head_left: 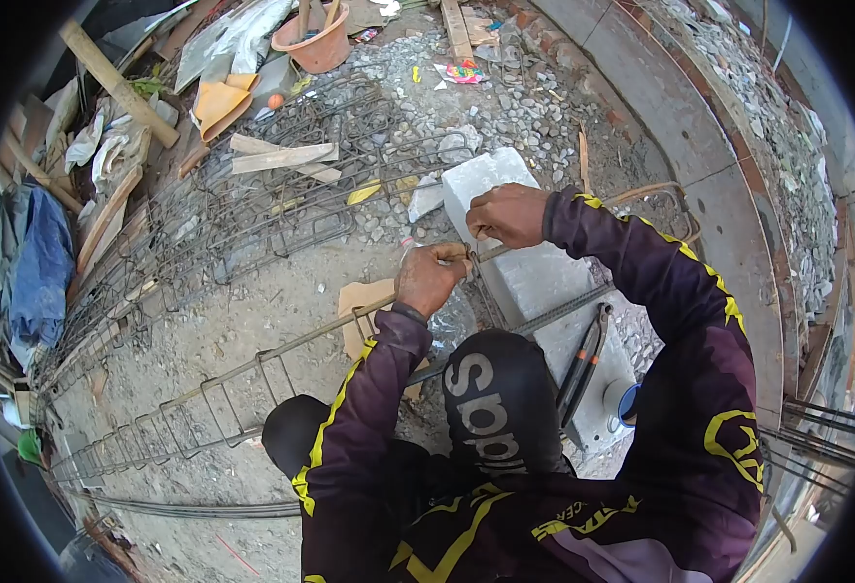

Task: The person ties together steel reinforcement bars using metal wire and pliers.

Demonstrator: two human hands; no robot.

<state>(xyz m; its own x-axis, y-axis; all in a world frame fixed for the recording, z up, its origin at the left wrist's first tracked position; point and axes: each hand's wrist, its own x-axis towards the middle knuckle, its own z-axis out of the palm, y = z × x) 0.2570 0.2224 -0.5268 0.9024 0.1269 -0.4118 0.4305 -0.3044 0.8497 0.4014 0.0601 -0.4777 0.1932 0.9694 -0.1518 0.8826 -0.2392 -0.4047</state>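
Observation:
A long rebar (281, 348) with several stirrups hung on it runs from the lower left up to a white concrete block (534, 282). My left hand (430, 279) is closed around this bar just left of the block. My right hand (505, 214) is over the block's near edge, a little above the left hand. Its fingers are pinched on what looks like a thin tie wire at the bar. A pair of pincers (583, 364) lies on the block beside my right forearm.
A finished rebar cage (252, 209) lies on the gravel behind, with wood offcuts (281, 157) on it. An orange basin (315, 44), planks and rags crowd the far left. A blue-rimmed cup (628, 404) sits on the block. A curved concrete kerb (680, 126) runs along the right.

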